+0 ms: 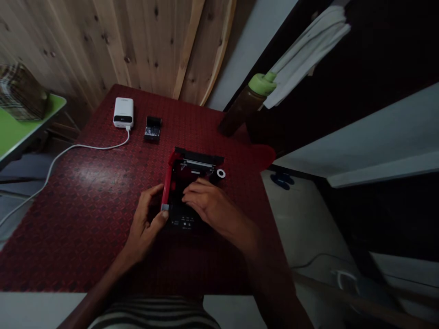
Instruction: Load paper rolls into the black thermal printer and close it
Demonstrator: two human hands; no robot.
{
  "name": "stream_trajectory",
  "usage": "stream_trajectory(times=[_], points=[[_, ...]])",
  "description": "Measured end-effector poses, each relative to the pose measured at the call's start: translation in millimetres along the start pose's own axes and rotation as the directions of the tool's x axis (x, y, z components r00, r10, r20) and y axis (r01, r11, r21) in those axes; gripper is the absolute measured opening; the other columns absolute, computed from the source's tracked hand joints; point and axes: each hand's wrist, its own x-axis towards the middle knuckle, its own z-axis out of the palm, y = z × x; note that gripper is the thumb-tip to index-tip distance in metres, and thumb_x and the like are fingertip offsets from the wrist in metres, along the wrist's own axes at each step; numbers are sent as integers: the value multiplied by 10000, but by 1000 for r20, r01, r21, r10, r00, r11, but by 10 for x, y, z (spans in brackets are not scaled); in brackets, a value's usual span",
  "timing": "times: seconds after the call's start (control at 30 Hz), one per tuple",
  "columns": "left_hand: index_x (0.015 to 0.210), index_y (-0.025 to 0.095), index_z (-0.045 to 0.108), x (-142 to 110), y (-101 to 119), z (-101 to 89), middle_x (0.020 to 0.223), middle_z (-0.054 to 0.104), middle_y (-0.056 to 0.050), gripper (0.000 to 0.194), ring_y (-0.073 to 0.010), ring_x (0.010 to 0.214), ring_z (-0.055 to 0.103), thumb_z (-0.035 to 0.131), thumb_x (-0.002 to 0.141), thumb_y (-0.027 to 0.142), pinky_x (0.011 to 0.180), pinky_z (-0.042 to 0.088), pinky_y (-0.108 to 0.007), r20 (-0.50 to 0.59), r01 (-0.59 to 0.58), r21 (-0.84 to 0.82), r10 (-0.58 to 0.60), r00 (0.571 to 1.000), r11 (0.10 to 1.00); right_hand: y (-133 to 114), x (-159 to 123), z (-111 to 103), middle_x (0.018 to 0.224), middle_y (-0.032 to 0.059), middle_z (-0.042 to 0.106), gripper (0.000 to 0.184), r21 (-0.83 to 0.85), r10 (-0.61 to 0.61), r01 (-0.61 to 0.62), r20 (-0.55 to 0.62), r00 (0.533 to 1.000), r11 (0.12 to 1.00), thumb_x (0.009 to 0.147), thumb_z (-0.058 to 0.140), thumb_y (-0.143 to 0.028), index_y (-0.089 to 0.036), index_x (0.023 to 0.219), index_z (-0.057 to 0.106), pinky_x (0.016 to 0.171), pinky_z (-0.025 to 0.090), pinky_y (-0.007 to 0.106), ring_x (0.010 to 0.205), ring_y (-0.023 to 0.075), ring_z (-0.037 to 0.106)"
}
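On the red table sits a red-and-black device that looks like a small label printer, its top raised toward the back and its inside exposed. My left hand holds its left side, with the thumb on the grey front corner and the fingers along the outer wall. Inside the opening, my right hand has its fingers bent together and pointing down. Whatever those fingertips grip, if anything, is hidden. A small white roll end shows at the device's right side. White-marked buttons line its front panel.
Toward the back left lie a white power bank with a white cable and a black ribbon roll. A green-capped bottle stands at the back right, near a red round object. Wooden boards rise behind the table.
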Motion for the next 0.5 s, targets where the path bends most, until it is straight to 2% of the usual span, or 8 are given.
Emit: stream_trajectory(times=[0.1, 0.17, 0.23, 0.37, 0.43, 0.5], points=[[1583, 237, 558, 1, 2, -5, 1566, 621, -144, 600, -356, 1453, 597, 626, 1066, 533, 1215, 481, -541, -5, -15, 18, 15, 1000, 1000, -26, -47, -24, 981, 57, 780, 229, -21, 73, -75, -79, 994, 997, 1099, 624, -72, -187, 959, 765, 927, 600, 372, 948, 210, 697], [1584, 247, 563, -1, -6, -6, 1571, 621, -138, 591, -356, 1459, 594, 627, 1066, 525, 1218, 483, -548, -8, -25, 22, 25, 1000, 999, -59, -102, -55, 1041, 73, 789, 223, -29, 123, -127, -108, 987, 992, 1100, 601, -53, -182, 1014, 761, 941, 611, 388, 971, 217, 714], [1584, 258, 567, -2, -17, -4, 1567, 628, -135, 586, -361, 1452, 603, 631, 1064, 520, 1212, 488, -560, -10, -25, 17, 25, 1000, 1000, -101, -145, -108, 1154, 91, 805, 248, -42, 141, -145, -85, 986, 989, 1080, 591, -6, -180, 1113, 764, 965, 626, 397, 1046, 229, 733], [1574, 256, 583, 2, -26, 5, 1559, 639, -139, 585, -374, 1440, 618, 643, 1056, 519, 1206, 492, -575, -16, -19, 4, 19, 1000, 1000, -161, -97, -236, 1298, 102, 795, 405, -166, 77, -64, 76, 994, 984, 1061, 581, 20, -195, 1375, 721, 987, 641, 399, 1167, 248, 727], [1570, 249, 586, 3, -19, 7, 1558, 639, -142, 588, -376, 1441, 618, 645, 1054, 526, 1212, 487, -576, -19, -22, 4, 22, 1000, 1000, -151, -3, -279, 1225, 101, 797, 378, -248, 34, 16, 195, 980, 969, 1075, 583, -15, -199, 1367, 739, 930, 639, 378, 1140, 253, 723], [1574, 247, 580, 3, -10, 6, 1557, 636, -143, 586, -371, 1437, 621, 638, 1061, 524, 1211, 487, -571, -14, -15, 8, 15, 1000, 1000, -111, 103, -303, 1133, 95, 788, 318, -285, 4, 80, 284, 959, 955, 1086, 583, -42, -201, 1277, 781, 861, 619, 351, 1086, 249, 720]])
